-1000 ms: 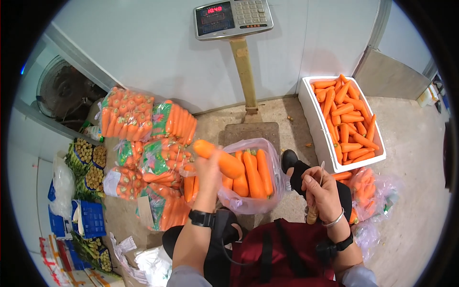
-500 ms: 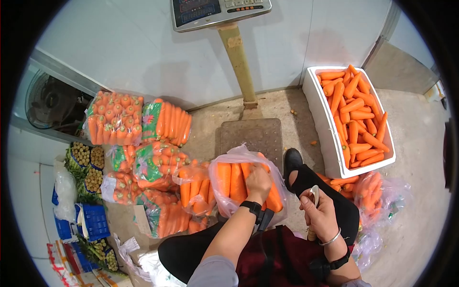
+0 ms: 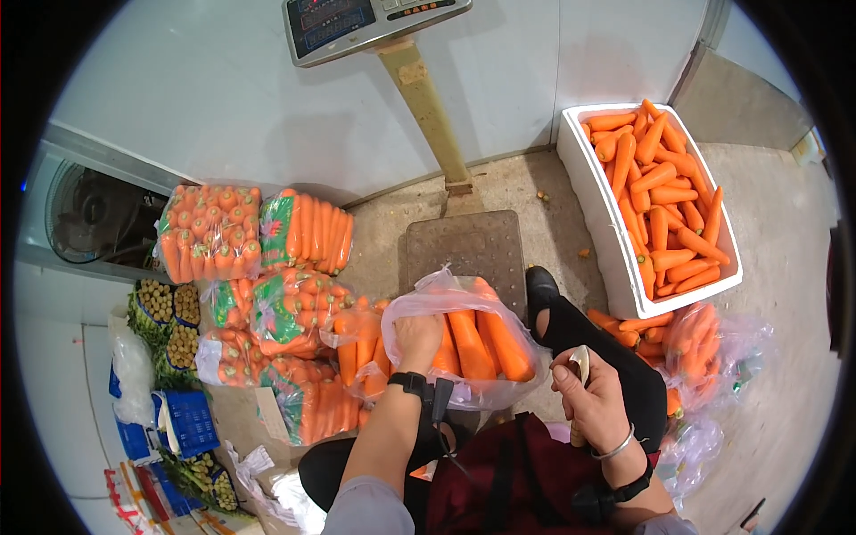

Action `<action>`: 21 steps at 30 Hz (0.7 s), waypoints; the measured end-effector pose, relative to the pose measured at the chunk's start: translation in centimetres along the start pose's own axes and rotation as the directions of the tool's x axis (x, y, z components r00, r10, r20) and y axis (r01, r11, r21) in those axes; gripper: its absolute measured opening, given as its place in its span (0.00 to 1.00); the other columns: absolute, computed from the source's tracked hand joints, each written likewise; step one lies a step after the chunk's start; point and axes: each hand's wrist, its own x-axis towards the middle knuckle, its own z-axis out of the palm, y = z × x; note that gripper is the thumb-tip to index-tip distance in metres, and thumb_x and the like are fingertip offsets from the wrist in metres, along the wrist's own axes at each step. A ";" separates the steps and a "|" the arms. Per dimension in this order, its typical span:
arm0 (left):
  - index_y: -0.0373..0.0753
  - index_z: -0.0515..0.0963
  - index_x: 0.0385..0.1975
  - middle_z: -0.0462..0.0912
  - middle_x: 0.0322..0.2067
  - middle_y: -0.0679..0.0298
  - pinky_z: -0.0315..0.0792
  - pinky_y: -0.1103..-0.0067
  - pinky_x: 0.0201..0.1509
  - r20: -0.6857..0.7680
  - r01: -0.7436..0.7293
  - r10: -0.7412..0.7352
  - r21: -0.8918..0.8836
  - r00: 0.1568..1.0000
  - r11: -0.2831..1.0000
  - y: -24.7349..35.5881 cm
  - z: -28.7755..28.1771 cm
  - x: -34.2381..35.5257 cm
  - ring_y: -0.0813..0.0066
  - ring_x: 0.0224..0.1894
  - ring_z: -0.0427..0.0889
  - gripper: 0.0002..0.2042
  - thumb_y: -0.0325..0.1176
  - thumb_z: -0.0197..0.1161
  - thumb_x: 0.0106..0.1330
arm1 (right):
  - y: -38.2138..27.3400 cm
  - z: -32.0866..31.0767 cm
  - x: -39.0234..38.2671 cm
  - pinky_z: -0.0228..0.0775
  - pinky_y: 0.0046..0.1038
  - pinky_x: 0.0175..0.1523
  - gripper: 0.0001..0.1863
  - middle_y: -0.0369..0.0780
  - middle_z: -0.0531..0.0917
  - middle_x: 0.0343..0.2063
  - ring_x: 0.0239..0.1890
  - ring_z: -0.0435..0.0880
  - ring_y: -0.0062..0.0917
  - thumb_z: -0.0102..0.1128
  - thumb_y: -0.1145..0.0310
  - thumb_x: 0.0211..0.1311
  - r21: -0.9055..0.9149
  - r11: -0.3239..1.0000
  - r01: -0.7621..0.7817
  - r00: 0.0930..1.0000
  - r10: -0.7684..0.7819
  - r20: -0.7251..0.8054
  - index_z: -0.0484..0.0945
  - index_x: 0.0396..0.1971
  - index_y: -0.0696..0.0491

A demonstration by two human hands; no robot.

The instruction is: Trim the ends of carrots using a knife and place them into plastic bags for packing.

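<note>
A clear plastic bag (image 3: 526, 388) of large carrots (image 3: 473, 346) stands with its mouth spread at the near edge of the scale platform. My left hand (image 3: 417, 339) reaches down inside the bag's left side, against the carrots; its fingers are hidden, so I cannot tell whether they grip one. To the right of the bag, above my leg, my right hand (image 3: 596, 401) is closed around a small tool (image 3: 580, 364) with a pale curved tip. A light brown end shows below the fist; the tool's exact kind is unclear.
Behind the bag stands a platform scale (image 3: 464, 254) with a post and display. A white foam box (image 3: 596, 254) heaped with carrots sits at right, near bagged carrots (image 3: 694, 343). Packed carrot bags (image 3: 209, 234) are stacked at left, beside blue baskets (image 3: 192, 419) and green-leaved produce.
My left hand has shifted left across the bag, from its middle to its left side, uncovering the carrots there. The right hand still grips the tool. The view has shifted slightly.
</note>
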 end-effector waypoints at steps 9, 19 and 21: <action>0.41 0.76 0.42 0.77 0.46 0.56 0.65 0.65 0.52 0.080 -0.160 0.157 0.040 0.984 0.986 -2.4 1.2 4.0 0.57 0.51 0.73 0.18 0.45 0.55 0.57 | 0.0 1.9 -0.9 0.62 0.16 0.27 0.11 0.31 0.73 0.20 0.21 0.68 0.11 0.58 0.65 0.59 -0.003 1.000 -0.029 0.993 0.029 0.112 0.74 0.34 0.58; 0.35 0.77 0.41 0.80 0.37 0.58 0.67 0.74 0.49 0.207 0.113 -0.034 -0.383 0.978 0.917 -7.3 2.3 -0.2 0.67 0.44 0.77 0.26 0.50 0.68 0.48 | -0.2 2.9 -1.1 0.67 0.21 0.33 0.14 0.38 0.78 0.21 0.25 0.75 0.18 0.57 0.62 0.59 -0.120 0.992 0.029 0.977 -0.003 0.211 0.74 0.34 0.58; 0.35 0.78 0.39 0.80 0.38 0.57 0.67 0.74 0.49 0.205 0.165 -0.056 -0.565 0.977 0.808 -8.3 2.7 -0.2 0.67 0.44 0.77 0.26 0.51 0.70 0.47 | -0.1 3.5 -1.0 0.67 0.21 0.33 0.14 0.38 0.78 0.21 0.24 0.75 0.18 0.57 0.61 0.59 -0.117 0.992 0.047 0.975 -0.020 0.221 0.74 0.34 0.58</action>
